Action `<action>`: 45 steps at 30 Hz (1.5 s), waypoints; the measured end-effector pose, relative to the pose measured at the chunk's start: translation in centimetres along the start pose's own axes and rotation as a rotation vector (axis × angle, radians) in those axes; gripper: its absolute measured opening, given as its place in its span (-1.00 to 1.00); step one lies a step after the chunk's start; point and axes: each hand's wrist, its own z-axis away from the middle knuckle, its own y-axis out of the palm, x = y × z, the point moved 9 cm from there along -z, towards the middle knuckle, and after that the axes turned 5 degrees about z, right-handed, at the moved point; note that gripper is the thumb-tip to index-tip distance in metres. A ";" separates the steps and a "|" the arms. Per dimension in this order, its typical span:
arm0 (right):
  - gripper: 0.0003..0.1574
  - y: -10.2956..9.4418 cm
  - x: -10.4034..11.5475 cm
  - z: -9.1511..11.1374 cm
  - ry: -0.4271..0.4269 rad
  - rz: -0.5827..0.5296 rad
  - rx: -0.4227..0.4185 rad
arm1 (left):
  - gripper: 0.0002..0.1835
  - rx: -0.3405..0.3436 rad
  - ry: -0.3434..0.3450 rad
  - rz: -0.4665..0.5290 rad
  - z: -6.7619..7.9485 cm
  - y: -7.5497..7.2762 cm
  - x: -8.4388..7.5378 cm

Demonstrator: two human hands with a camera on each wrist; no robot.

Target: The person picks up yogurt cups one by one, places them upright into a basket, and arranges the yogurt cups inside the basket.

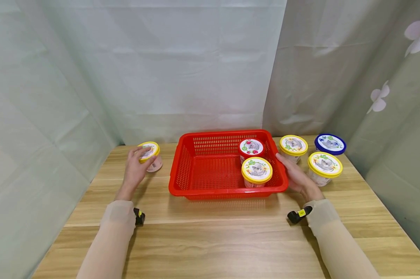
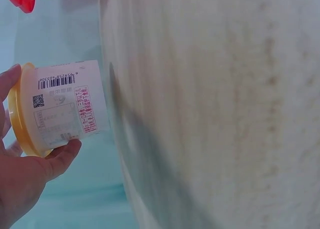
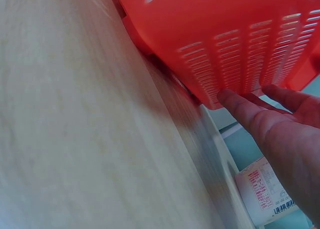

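Note:
My left hand (image 1: pixel 134 168) grips a white paper tub with a yellow lid (image 1: pixel 155 164) on the left part of the table. In the left wrist view the thumb and fingers reach round the lid, and the barcode side of the tub (image 2: pixel 65 104) faces the camera, its base close to the tabletop. My right hand (image 1: pixel 297 176) is at the right side of a red plastic basket (image 1: pixel 210 172); extended fingers (image 3: pixel 245 109) touch its slotted outer wall. Inside the basket, on the right, stand a red-lidded tub (image 1: pixel 251 147) and a yellow-lidded tub (image 1: pixel 256 170).
Right of the basket stand two more yellow-lidded tubs, one behind (image 1: pixel 293 145) and one nearer (image 1: pixel 325 164), plus a blue-lidded tub (image 1: pixel 330 143). The wooden table (image 1: pixel 213 248) is bounded by pale curtains (image 1: pixel 168 69) at back and sides.

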 end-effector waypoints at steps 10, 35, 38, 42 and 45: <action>-0.26 0.1 0.0 0.0 0.003 -0.001 -0.002 | -0.44 -0.011 0.036 -0.001 -0.2 -0.3 -1.6; -0.22 -0.3 -0.1 0.1 0.014 0.022 -0.015 | -0.46 -0.065 0.116 0.017 -1.3 -2.4 -5.8; -0.21 -0.3 -0.2 0.1 0.018 0.025 -0.018 | -0.45 -0.065 0.120 0.024 -1.4 -2.5 -6.2; -0.22 -0.3 -0.2 0.0 0.015 0.021 -0.018 | -0.44 -0.057 0.123 0.040 -1.5 -2.5 -6.9; -0.21 -0.3 -0.1 0.1 0.013 0.022 -0.020 | -0.43 -0.051 0.123 0.044 -1.5 -2.5 -7.5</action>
